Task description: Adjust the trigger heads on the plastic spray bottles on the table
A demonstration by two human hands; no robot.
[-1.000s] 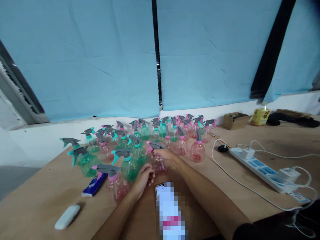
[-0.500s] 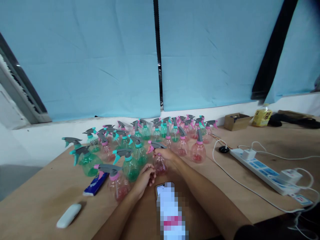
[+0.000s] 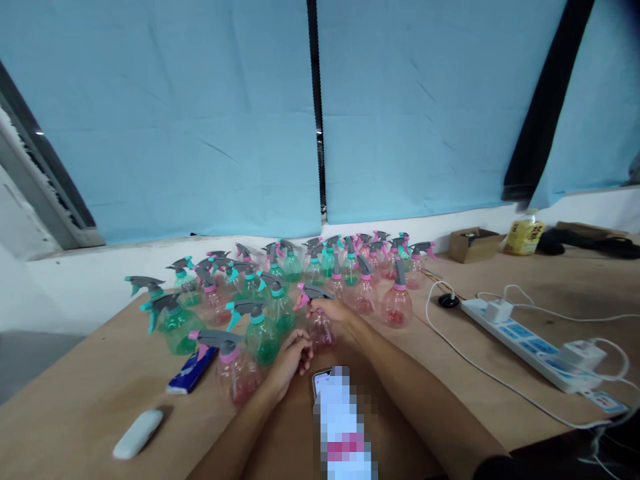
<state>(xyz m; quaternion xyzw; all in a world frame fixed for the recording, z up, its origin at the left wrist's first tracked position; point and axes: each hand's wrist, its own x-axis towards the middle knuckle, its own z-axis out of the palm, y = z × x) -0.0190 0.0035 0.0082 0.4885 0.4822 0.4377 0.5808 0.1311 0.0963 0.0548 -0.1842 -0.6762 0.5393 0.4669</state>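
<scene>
My right hand (image 3: 327, 308) is closed round the neck of a clear pink spray bottle (image 3: 321, 333), just under its grey head with a pink trigger. The bottle stands upright on the table (image 3: 420, 373). Close to its left side is my left hand (image 3: 294, 357), fingers loosely curled in and nothing seen in them. A green spray bottle (image 3: 263, 341) stands just behind that hand, and another pink spray bottle (image 3: 237, 380) is left of its wrist. Below both hands lies a phone (image 3: 321, 381), its screen mostly blurred out.
Several pink and green spray bottles (image 3: 365, 293) crowd the back. A blue packet (image 3: 193, 373) and a white oval case (image 3: 139, 433) lie at left. At right are a power strip (image 3: 530, 343) with white cables, a cardboard box (image 3: 473, 245) and a yellow-labelled bottle (image 3: 523, 235).
Almost nothing differs. Both hands keep their places and the pink spray bottle stays in my right hand; the view has shifted very slightly.
</scene>
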